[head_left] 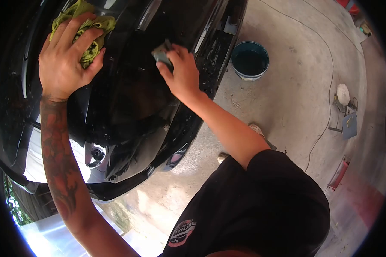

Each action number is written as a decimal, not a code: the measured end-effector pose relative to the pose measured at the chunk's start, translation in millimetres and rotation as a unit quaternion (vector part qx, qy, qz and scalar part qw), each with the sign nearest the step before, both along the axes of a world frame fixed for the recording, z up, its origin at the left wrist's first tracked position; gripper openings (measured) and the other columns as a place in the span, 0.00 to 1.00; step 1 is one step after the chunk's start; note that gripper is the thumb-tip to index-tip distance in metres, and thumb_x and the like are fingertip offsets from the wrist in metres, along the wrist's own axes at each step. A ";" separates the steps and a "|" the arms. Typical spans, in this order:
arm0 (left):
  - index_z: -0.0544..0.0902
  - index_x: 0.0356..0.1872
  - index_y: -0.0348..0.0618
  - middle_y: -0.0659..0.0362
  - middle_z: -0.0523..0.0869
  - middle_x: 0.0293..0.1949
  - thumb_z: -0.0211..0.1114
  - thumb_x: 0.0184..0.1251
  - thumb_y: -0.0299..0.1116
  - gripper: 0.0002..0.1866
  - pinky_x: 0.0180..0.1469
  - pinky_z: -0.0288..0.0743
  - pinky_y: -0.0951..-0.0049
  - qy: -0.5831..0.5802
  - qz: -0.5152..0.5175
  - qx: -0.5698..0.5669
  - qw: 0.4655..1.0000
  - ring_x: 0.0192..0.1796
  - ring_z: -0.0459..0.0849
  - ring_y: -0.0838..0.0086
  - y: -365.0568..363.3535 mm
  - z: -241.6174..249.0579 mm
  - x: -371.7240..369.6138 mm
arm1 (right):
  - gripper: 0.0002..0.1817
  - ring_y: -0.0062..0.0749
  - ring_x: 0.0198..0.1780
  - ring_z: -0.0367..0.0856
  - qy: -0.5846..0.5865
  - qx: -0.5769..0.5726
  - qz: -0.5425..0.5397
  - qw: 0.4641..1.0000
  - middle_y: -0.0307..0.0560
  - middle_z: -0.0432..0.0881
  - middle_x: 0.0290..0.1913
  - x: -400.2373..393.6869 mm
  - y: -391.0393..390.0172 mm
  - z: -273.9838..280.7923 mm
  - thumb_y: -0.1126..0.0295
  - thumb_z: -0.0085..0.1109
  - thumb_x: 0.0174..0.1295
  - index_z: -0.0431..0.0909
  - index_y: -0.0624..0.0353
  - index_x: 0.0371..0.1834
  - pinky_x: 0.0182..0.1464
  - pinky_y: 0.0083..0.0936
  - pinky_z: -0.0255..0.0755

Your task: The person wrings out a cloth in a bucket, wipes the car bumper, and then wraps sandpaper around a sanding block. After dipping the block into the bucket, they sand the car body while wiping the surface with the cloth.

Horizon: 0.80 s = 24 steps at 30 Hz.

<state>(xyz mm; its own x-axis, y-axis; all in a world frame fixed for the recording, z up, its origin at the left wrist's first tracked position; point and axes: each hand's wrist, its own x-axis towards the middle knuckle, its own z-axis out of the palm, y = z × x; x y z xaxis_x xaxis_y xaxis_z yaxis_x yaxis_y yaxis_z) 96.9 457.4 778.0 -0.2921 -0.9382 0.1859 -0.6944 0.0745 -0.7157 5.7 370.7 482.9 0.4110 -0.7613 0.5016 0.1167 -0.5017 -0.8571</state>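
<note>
My left hand is closed over a crumpled yellow-green cloth and presses it on the glossy black car. In my right hand is a small grey-green sanding block, held against the car's black panel; the fingers are slightly blurred. Water drops and wet marks dot the bodywork around both hands. Near my left forearm a round fitting shows in the car's corner.
A dark bucket of water stands on the concrete floor beside the car. A thin cable runs across the floor. Farther right are a small stand with a whitish round top and a red-and-white object.
</note>
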 end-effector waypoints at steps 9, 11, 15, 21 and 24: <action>0.87 0.45 0.53 0.68 0.86 0.57 0.76 0.54 0.35 0.15 0.53 0.82 0.61 0.000 -0.004 0.001 1.000 0.53 0.87 0.63 -0.8 0.1 -2.4 | 0.20 0.59 0.55 0.80 -0.042 -0.015 -0.062 0.997 0.53 0.81 0.61 33.3 -58.6 17.8 0.64 0.72 0.64 0.79 0.56 0.56 0.55 0.48 0.79; 0.87 0.45 0.53 0.68 0.86 0.57 0.76 0.54 0.35 0.15 0.53 0.82 0.61 0.000 -0.007 0.002 1.000 0.53 0.87 0.63 -1.2 0.7 -0.9 | 0.22 0.59 0.56 0.80 -0.035 -0.018 -0.038 0.999 0.54 0.81 0.63 12.0 -28.2 -3.3 0.63 0.72 0.63 0.78 0.56 0.57 0.56 0.47 0.79; 0.86 0.45 0.53 0.67 0.86 0.57 0.76 0.54 0.35 0.15 0.53 0.82 0.61 -0.009 -0.014 0.002 1.000 0.53 0.87 0.63 -0.9 0.6 -0.2 | 0.21 0.59 0.58 0.80 -0.022 -0.040 -0.019 0.999 0.56 0.79 0.65 2.6 -13.5 -21.5 0.63 0.73 0.62 0.79 0.56 0.56 0.57 0.48 0.79; 0.87 0.47 0.51 0.65 0.86 0.62 0.75 0.57 0.35 0.16 0.59 0.82 0.60 -0.010 0.025 0.014 1.000 0.58 0.87 0.61 4.9 0.3 5.9 | 0.18 0.55 0.56 0.80 -0.024 -0.049 -0.072 0.996 0.51 0.82 0.60 35.6 -80.1 12.2 0.61 0.71 0.63 0.82 0.55 0.53 0.54 0.47 0.80; 0.87 0.48 0.51 0.65 0.85 0.62 0.75 0.57 0.35 0.16 0.60 0.82 0.60 -0.012 0.015 0.008 1.000 0.58 0.87 0.61 2.6 -1.1 2.2 | 0.19 0.55 0.57 0.80 0.004 -0.047 -0.002 0.999 0.51 0.81 0.62 1.1 -39.9 -13.5 0.62 0.72 0.63 0.82 0.55 0.55 0.54 0.46 0.81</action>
<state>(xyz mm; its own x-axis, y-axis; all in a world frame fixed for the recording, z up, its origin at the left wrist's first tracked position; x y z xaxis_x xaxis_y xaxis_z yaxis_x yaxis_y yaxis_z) 99.2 460.0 776.8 -0.2683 -0.9492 0.1646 -0.6795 0.0654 -0.7308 6.8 330.8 469.4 0.4123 -0.7123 0.5680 0.1089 -0.5804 -0.8070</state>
